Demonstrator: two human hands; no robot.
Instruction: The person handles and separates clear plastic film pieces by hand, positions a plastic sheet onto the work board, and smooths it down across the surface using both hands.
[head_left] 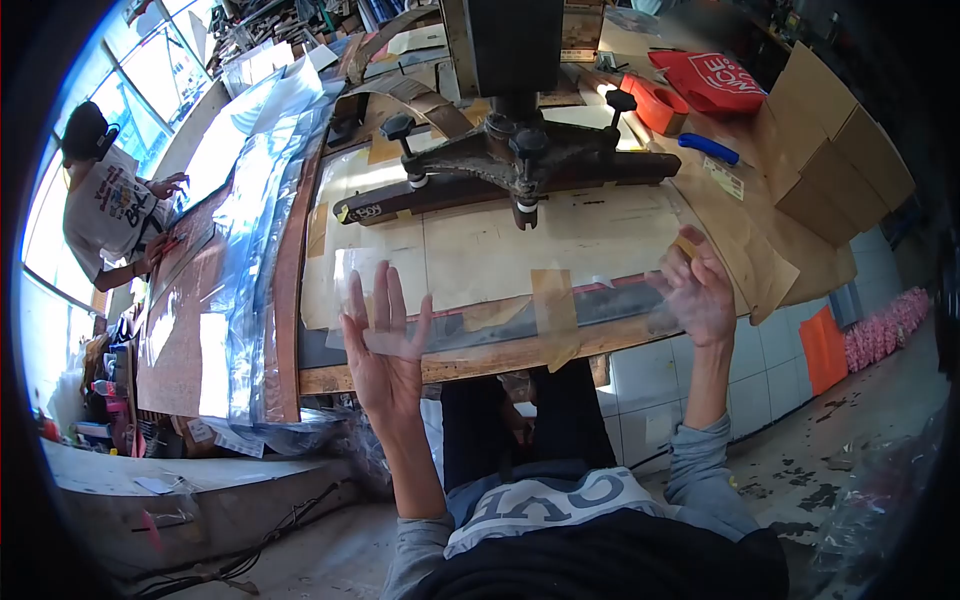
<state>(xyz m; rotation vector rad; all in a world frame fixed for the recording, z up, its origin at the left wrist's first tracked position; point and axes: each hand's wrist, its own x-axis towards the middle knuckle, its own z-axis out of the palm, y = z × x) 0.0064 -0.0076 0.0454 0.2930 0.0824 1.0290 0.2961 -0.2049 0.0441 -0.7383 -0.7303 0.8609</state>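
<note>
My left hand (pixel 388 345) is raised at the front edge of the workbench (pixel 480 363), its fingers stretched and spread. A clear film (pixel 352 268) overlaps its fingers; whether it is gripped cannot be made out. To the right, my right hand (pixel 702 300) is slightly blurred, with fingers curled together and a small yellow-brown patch at the fingertips. Between the hands, a brown tape strip (pixel 553 310) crosses the bench's dark front border. Behind them lies a pale flat sheet (pixel 480 250) beneath a dark metal press with a long bar (pixel 600 172).
A person (pixel 110 200) works at the left beside plastic sheeting (pixel 262 220). At the right are a blue-handled tool (pixel 708 149), an orange tape dispenser (pixel 655 104), a red bag (pixel 712 82) and an open cardboard box (pixel 830 150). Pink fluffy material (pixel 887 328) hangs lower right.
</note>
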